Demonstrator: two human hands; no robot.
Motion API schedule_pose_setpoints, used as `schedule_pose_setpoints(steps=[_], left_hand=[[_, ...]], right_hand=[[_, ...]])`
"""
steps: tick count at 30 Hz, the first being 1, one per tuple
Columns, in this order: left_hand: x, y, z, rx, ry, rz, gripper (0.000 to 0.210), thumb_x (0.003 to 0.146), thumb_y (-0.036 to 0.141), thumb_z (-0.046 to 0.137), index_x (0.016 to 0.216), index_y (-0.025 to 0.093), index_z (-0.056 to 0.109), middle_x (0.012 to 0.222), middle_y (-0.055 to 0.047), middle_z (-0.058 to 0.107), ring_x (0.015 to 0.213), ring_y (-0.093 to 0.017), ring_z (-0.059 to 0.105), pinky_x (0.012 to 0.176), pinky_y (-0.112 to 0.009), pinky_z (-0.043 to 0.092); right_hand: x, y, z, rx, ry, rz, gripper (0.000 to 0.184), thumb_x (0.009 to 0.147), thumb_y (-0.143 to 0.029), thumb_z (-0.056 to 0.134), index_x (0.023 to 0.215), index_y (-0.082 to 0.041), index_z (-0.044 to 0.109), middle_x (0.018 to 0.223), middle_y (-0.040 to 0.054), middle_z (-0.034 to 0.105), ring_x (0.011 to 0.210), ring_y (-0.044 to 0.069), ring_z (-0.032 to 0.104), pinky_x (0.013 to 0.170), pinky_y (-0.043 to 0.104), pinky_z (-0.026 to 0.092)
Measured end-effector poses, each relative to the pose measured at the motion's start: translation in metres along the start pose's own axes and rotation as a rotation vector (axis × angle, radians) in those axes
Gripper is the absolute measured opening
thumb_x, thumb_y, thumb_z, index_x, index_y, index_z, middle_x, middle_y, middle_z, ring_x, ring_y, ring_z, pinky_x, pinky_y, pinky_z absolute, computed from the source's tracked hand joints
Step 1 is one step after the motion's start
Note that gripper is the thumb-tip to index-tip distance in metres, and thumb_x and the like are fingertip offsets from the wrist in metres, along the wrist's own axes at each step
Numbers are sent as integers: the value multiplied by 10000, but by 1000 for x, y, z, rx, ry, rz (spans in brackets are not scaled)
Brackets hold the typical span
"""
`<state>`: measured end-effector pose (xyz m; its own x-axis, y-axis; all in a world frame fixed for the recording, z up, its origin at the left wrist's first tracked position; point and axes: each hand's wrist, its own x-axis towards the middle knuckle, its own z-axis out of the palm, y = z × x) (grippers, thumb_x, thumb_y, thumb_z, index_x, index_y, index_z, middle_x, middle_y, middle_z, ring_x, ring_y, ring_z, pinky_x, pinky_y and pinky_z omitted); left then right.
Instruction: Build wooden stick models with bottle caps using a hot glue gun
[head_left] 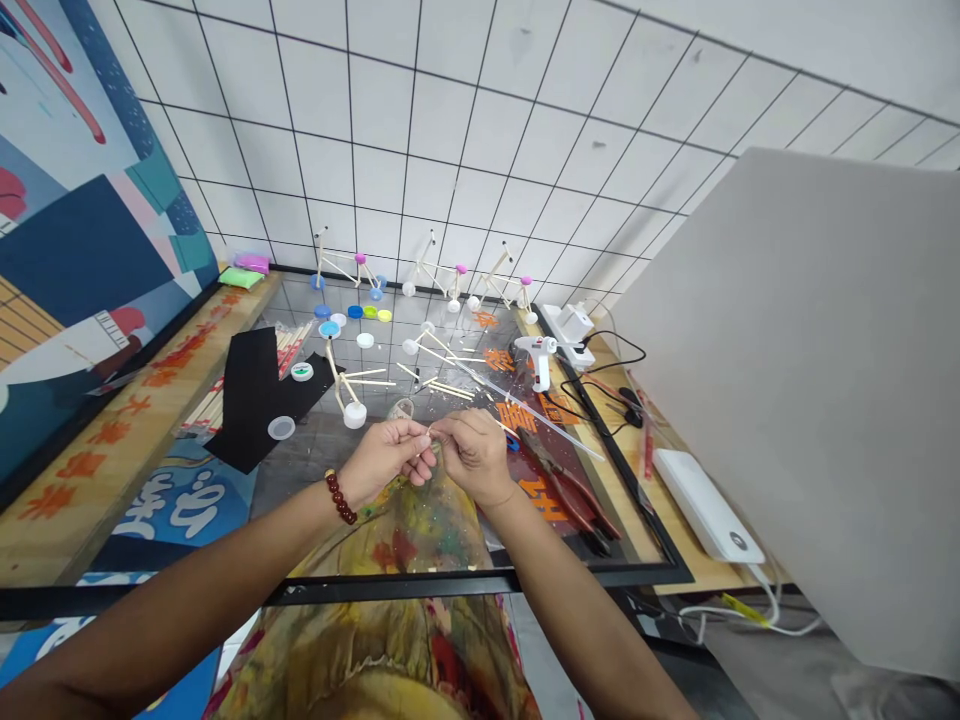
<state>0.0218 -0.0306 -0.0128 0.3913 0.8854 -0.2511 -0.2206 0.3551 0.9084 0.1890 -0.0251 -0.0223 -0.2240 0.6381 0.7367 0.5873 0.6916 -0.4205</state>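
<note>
My left hand and my right hand meet above the front of the glass tabletop. Both are closed in a pinch, fingertips together around something small and pale that I cannot make out. Beyond my left hand stands a small frame of pale sticks with a white bottle cap at its foot. Loose cut sticks lie past my right hand. Close beside that hand are pliers with dark red handles. A clear glue stick runs diagonally behind it.
Several stick models with pink tops stand along the back. A glue gun and a power strip sit at right, cables trailing. Black sheet and coloured caps lie left. A white power bank rests on the right edge.
</note>
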Motion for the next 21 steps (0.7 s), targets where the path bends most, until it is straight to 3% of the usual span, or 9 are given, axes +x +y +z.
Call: schedule_pose_setpoints(steps=[3,6,9,13,17,21], left_hand=[[-2,0,3,-19,3,1,570,579,567,889,832,126,631,681,-51,706,535,-124,656,490,-196,516],[-3,0,4,-19,5,7,523,623,529,879,851,131,629,713,-63,723,553,-127,668,503,-194,517],[-2,-3,4,-17,-4,22,479,658,499,866,858,128,638,720,-65,721,569,-131,675,515,-198,523],[0,-6,2,-14,-28,25,469,642,478,879,854,123,658,711,-52,707,582,-133,676,537,-209,536],[1,-7,2,-25,-38,35,480,633,491,886,850,112,686,746,-68,719,633,-131,679,601,-224,560],[0,-6,2,-71,12,73,485,628,501,891,843,114,692,801,-88,739,669,-136,684,626,-234,568]], right_hand=[[3,-1,-2,40,70,174,156,925,-216,526,806,-219,627,755,27,662,712,171,599,672,308,464],[5,1,-4,132,33,304,183,957,-271,498,861,-227,648,806,35,667,758,176,613,709,314,487],[6,0,-3,263,-71,306,194,958,-324,523,915,-241,693,894,56,706,857,197,647,793,348,513],[4,-4,2,308,-133,251,210,931,-364,567,821,-253,708,839,57,699,796,198,645,755,357,530],[6,1,-8,175,-149,177,208,953,-331,537,850,-251,699,875,68,698,833,200,644,775,348,521],[4,22,-41,-203,-180,278,165,946,-281,568,838,-225,678,851,69,685,843,220,625,796,351,476]])
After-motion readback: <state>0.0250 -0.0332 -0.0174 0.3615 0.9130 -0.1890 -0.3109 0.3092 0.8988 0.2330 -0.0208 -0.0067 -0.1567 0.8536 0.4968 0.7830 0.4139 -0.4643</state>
